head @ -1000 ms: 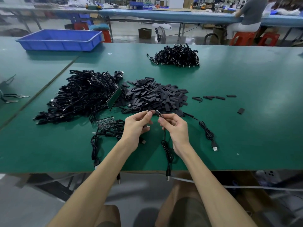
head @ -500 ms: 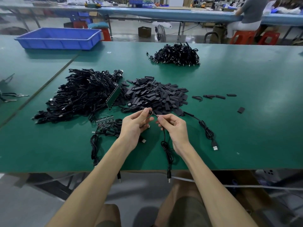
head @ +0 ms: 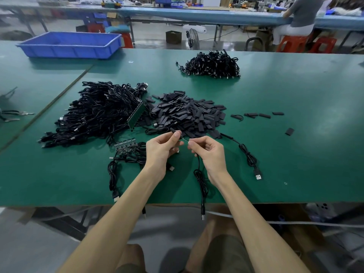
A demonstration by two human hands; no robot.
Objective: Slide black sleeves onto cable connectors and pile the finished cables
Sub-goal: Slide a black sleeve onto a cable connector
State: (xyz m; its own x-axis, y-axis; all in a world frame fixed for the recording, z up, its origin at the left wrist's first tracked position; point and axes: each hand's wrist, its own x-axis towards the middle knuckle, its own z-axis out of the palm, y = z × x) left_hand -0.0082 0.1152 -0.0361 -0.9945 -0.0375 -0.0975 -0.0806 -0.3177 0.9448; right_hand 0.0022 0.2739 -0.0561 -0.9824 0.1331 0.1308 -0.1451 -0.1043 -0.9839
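the person's left hand (head: 163, 149) pinches a short black sleeve (head: 173, 130) between thumb and forefinger, and the sleeve's far end pokes out past the fingertips toward 11 o'clock. the right hand (head: 211, 153) is clenched round the end of a thin black cable (head: 198, 173), thumb and forefinger nipping its pale, slender tip, which points at the left hand across a small gap. whether the tip has entered the sleeve cannot be told. the cable drops from the right fist toward 6 o'clock, makes a loose loop on the green table (head: 305, 146), and hangs off the near edge, ending in a small plug.

at 12 o'clock from the hands, just beyond them, lies the pile of sleeves (head: 189, 115), flat, matte, dark strips. at 10 o'clock is the large heap of cables (head: 98, 113); farther off at 1 o'clock sits a smaller pile of cables (head: 213, 65). small circuit boards (head: 126, 146) lie at 9 o'clock, a second cable (head: 249, 156) at 3 o'clock, a blue bin (head: 69, 45) at far 10 o'clock.
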